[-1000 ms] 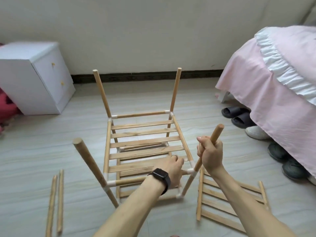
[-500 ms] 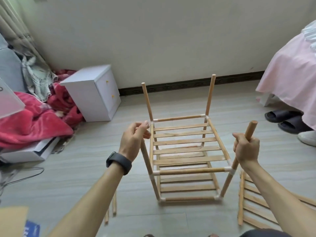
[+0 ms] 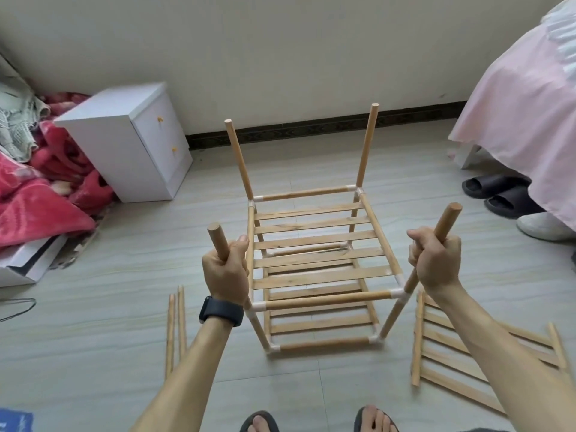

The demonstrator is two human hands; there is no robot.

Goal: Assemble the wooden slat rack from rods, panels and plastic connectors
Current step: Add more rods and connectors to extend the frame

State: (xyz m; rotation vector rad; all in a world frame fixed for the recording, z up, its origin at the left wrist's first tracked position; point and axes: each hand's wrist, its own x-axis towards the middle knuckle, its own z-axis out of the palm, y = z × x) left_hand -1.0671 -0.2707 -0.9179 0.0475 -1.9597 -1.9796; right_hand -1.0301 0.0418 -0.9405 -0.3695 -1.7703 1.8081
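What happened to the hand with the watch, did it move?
Yes. Measured against the rack, the left hand left the front rail, went left and up, and now grips the near-left upright rod.

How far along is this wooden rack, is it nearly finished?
Roughly halfway, I'd guess. Done: the rack has two slatted shelves joined by white connectors, with four posts standing up. In hand: the left hand and right hand each grip a near post. Remaining: a slat panel and two loose rods lie unused on the floor.
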